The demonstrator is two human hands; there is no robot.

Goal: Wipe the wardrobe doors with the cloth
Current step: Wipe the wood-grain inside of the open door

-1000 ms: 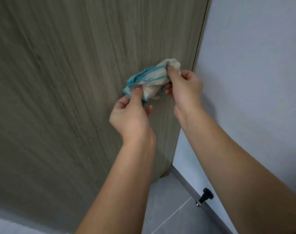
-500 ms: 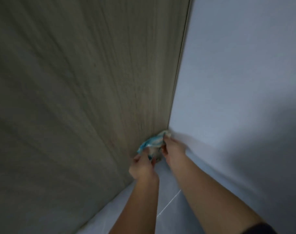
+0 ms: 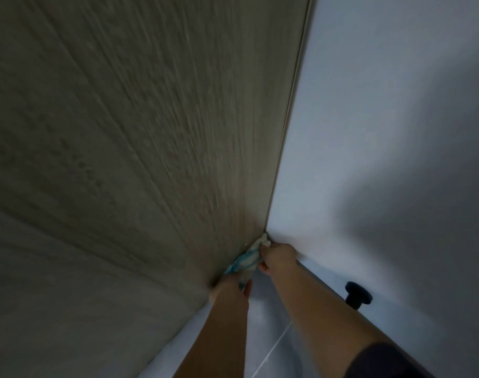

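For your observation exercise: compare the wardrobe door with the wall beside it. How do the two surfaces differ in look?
The wardrobe door is brownish with streaky wood grain; the wall is plain pale grey-blue. The cloth, held by the left hand and right hand, sits against the door's bottom corner; a black doorstop stands by the wall. Both are flat, upright and meet at one corner.

You're looking at a dim, underexposed picture. The wardrobe door [image 3: 123,159] is smeared by motion blur, its wood grain streaked, darkest toward its lower left. The wall [image 3: 369,132] right of the door is brightest just beside the door's edge, with a broad soft shadow farther right. The wide lens bends the door's edge.
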